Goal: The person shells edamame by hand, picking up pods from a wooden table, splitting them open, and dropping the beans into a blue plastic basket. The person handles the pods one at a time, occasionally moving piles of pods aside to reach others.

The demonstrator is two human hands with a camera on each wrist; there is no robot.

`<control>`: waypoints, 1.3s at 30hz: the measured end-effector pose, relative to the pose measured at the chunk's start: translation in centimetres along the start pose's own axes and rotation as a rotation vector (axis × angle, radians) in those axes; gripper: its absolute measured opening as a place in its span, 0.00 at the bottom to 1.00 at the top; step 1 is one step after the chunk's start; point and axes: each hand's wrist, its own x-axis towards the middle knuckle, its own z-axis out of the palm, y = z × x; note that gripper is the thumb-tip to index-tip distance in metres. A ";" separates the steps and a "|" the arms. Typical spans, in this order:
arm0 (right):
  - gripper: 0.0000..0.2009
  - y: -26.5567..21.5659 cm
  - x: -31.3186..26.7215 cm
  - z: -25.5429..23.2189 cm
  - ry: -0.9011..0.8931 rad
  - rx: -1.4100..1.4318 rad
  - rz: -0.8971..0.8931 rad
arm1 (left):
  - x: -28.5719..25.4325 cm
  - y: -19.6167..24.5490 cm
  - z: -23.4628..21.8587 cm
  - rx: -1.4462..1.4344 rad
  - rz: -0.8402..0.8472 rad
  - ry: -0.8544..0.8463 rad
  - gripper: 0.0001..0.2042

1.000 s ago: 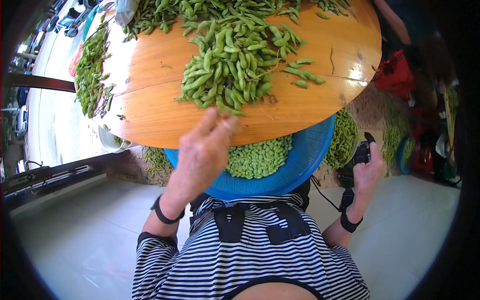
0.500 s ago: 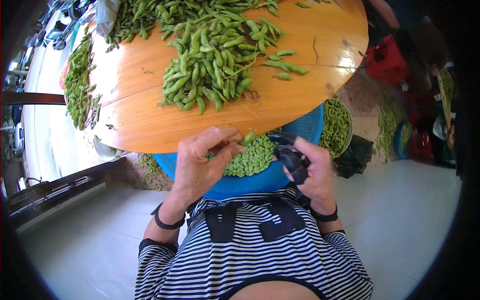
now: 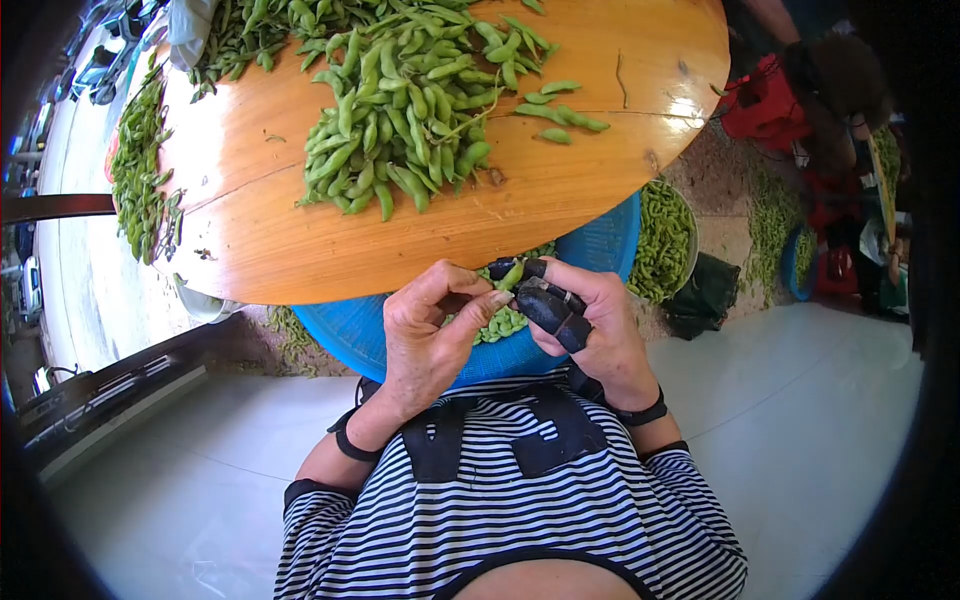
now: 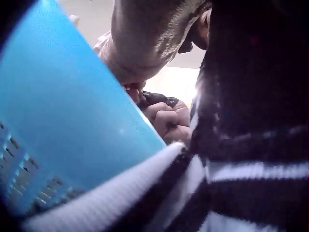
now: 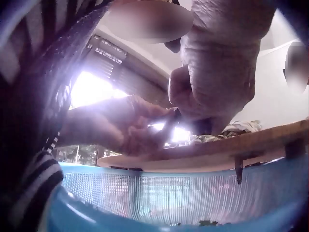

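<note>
Both hands meet over the blue basket (image 3: 610,262), just below the bench (image 3: 300,255) edge. The left hand (image 3: 425,335) curls its fingers (image 3: 470,310) and pinches one green pod (image 3: 511,275) at the tips. The right hand (image 3: 590,325), its fingers (image 3: 550,305) in dark covers, grips the same pod from the other side. Shelled beans (image 3: 500,322) lie directly under the fingers; the pod pile (image 3: 400,110) lies beyond them on the bench.

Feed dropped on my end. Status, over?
Left hand and right hand both pinch one pod over the blue basket. Nothing in the way.
</note>
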 end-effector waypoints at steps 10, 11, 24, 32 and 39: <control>0.07 0.6 -0.9 -1.0 -0.175 0.399 0.082 | -0.4 0.4 -0.5 -0.633 -0.310 -0.258 0.10; 0.08 1.1 -1.0 -1.2 -0.201 0.450 0.099 | -0.3 0.2 -0.6 -0.695 -0.363 -0.308 0.10; 0.06 0.2 -1.5 -0.4 0.020 0.190 0.050 | -0.6 -0.4 0.3 -0.149 -0.004 -0.114 0.07; 0.09 1.0 -1.0 -0.8 0.047 -0.112 -0.165 | -0.5 -0.6 -0.4 -0.142 -0.067 -0.166 0.04; 0.11 0.5 -1.0 -1.2 -0.122 0.340 -0.006 | -0.3 -1.3 -0.8 -0.804 -0.475 -0.386 0.05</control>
